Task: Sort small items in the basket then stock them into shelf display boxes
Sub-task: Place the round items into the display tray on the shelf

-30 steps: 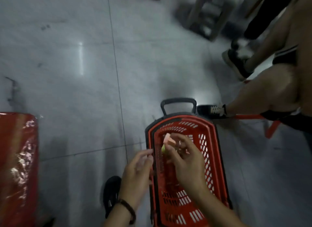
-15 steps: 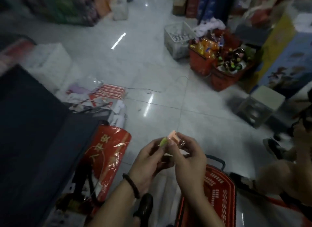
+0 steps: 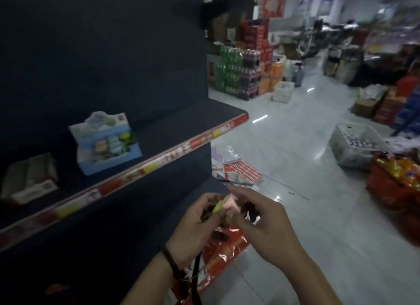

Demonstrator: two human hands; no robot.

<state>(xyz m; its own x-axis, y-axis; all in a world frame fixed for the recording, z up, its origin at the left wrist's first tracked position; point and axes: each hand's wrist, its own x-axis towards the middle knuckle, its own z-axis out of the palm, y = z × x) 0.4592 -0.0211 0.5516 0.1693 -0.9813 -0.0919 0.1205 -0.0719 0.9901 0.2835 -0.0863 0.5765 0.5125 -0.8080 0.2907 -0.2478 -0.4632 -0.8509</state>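
Left hand (image 3: 193, 223) and right hand (image 3: 268, 232) pinch small items (image 3: 230, 204), pink and green. Probably light, stiff, slick-wrapped; grip flat sides. Display box (image 3: 106, 143) near.

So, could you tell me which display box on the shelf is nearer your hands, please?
The blue display box, further right on the shelf, with pastel items showing; the grey box sits farther left.
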